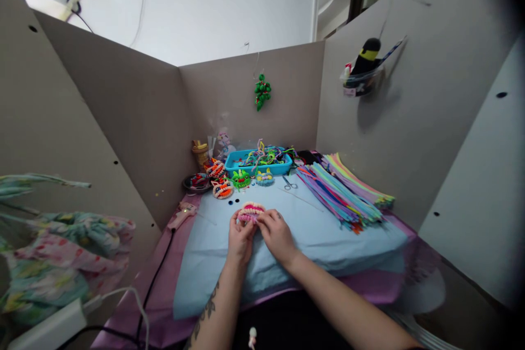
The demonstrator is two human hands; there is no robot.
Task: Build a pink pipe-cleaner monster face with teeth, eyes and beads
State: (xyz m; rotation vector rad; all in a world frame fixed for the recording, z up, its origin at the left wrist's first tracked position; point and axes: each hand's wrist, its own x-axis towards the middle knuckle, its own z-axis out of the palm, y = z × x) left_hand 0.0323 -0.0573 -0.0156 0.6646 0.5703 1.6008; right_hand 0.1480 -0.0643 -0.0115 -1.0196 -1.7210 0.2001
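Note:
Between both hands is a small pink and cream craft piece (251,210), made of fuzzy pipe cleaners bent in rows. My left hand (241,235) grips its left and lower side, fingers closed round it. From the right, my right hand (275,229) pinches its lower right edge. Just beyond lie two small dark round pieces (233,202) on the light blue cloth (213,262). Finished-looking pipe cleaner figures stand farther back: an orange and white one (222,188), a green one (241,179) and a blue and yellow one (264,177).
A blue tray (230,168) of tangled pipe cleaners stands at the back. Scissors (290,182) and bundles of coloured pipe cleaners (340,194) lie to the right. A pink glue gun (180,215) with a black cable is at left. Grey panels (246,120) enclose the table.

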